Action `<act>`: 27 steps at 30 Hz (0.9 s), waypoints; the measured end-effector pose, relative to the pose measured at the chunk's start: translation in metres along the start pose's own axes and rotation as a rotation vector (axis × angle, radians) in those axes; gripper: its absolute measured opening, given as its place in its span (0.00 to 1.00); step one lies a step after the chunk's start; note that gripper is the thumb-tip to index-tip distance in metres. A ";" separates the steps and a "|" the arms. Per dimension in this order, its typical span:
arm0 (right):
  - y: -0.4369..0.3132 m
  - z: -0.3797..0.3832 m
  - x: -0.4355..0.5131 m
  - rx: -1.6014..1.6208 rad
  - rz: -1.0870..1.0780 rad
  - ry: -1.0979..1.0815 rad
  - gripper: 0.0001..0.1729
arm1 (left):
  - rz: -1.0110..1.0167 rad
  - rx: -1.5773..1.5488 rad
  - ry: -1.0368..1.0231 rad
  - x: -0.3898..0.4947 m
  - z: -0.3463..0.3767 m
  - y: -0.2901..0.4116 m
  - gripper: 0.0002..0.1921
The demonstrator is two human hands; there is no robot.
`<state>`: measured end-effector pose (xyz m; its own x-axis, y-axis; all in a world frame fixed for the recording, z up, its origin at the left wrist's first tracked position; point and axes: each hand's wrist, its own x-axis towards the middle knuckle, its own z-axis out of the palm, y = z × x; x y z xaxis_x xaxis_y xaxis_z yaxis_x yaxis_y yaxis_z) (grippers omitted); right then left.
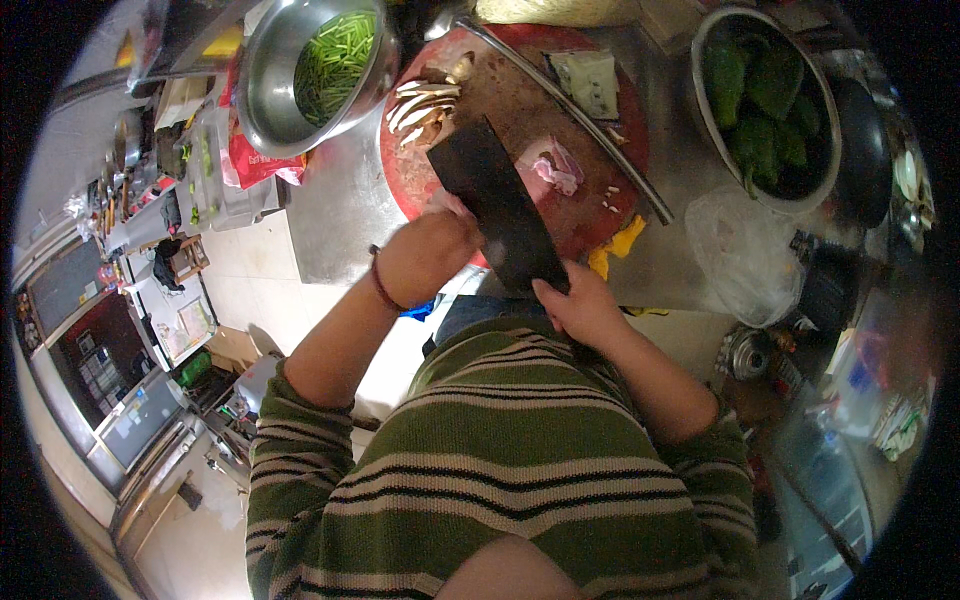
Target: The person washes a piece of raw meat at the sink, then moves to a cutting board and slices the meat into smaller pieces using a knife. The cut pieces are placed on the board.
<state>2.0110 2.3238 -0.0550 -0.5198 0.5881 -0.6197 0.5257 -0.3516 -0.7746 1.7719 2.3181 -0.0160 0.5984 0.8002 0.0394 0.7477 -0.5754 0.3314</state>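
Observation:
My right hand (581,304) grips the handle end of a dark, broad cleaver (499,206), its blade slanting up and left over a round red-brown chopping board (510,82). My left hand (442,255) is beside the blade, fingers curled on a pale pink piece, apparently raw meat (448,201); the fingers hide part of it. More raw meat (559,169) lies right of the blade, with small white bits (611,199) near it. Sliced mushrooms (424,109) rest at the board's left side. Across the board's right part runs a long metal rod (570,112), next to a small packet (589,82).
Cut green stems (337,67) fill part of a steel bowl (262,75) at upper left, above a red plastic bag (262,161). Green peppers (765,97) sit in a bowl at right. A clear plastic bag (746,255) and yellow cloth (619,247) lie near the steel table's (337,225) front edge.

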 end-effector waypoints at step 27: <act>-0.039 0.008 0.018 -0.018 -0.088 0.054 0.16 | 0.054 0.032 0.075 0.017 0.020 0.029 0.13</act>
<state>1.9759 2.3427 -0.0376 -0.5277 0.6547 -0.5412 0.4921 -0.2837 -0.8230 1.8101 2.3118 -0.0244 0.6156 0.7778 0.1268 0.7245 -0.6219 0.2971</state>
